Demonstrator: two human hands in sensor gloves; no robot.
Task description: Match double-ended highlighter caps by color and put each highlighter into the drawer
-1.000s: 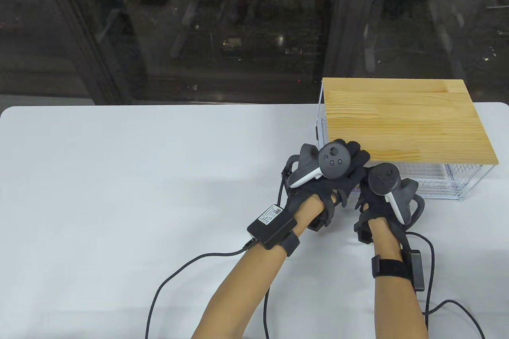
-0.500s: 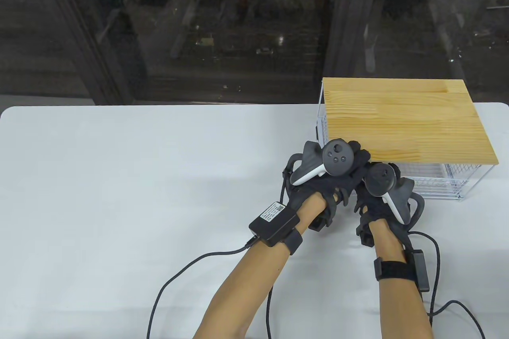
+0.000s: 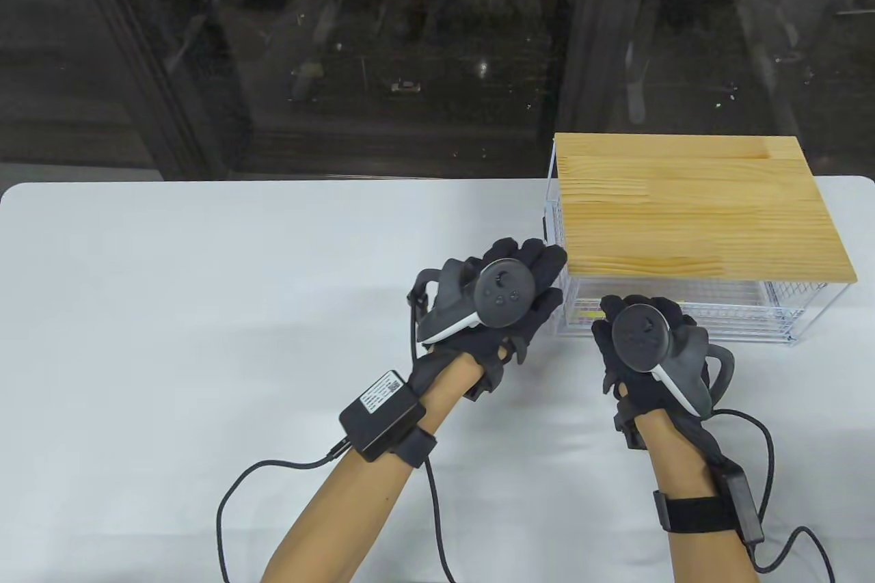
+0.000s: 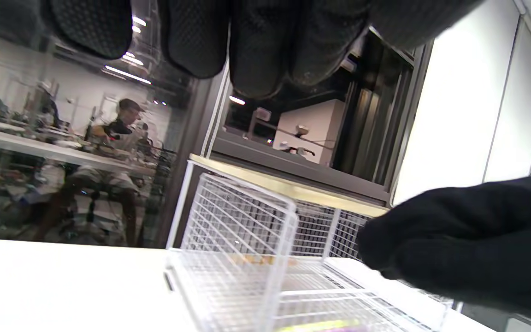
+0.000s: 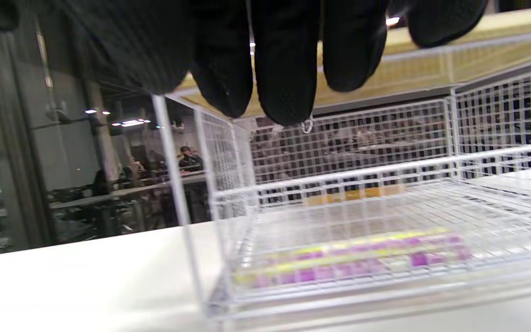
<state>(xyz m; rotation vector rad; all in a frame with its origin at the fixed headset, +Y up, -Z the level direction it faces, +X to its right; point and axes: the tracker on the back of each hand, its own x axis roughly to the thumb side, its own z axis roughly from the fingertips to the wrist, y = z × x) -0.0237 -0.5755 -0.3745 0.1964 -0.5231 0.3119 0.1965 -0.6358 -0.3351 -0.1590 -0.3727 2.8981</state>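
The clear mesh drawer (image 3: 690, 322) sits under the wood-topped wire unit (image 3: 697, 214) at the right. Yellow and purple highlighters (image 5: 353, 256) lie inside it along the front wall, with an orange one (image 5: 353, 196) further back. My left hand (image 3: 536, 275) is by the unit's near left corner, fingers stretched out and holding nothing. My right hand (image 3: 625, 309) hovers just in front of the drawer's left end, its fingers (image 5: 284, 69) hanging loose and empty. In the left wrist view the drawer (image 4: 247, 258) stands below my fingers (image 4: 256, 46), with my right hand (image 4: 468, 240) beside it.
The white table (image 3: 239, 282) spreads out to the left of the unit. Glove cables (image 3: 287, 467) trail from both wrists toward the front edge. A dark glass wall (image 3: 342, 50) runs behind the table.
Both hands have come away from the drawer front and parted. The left moved left and back toward me, and the right drew back slightly. The drawer's front is now uncovered.
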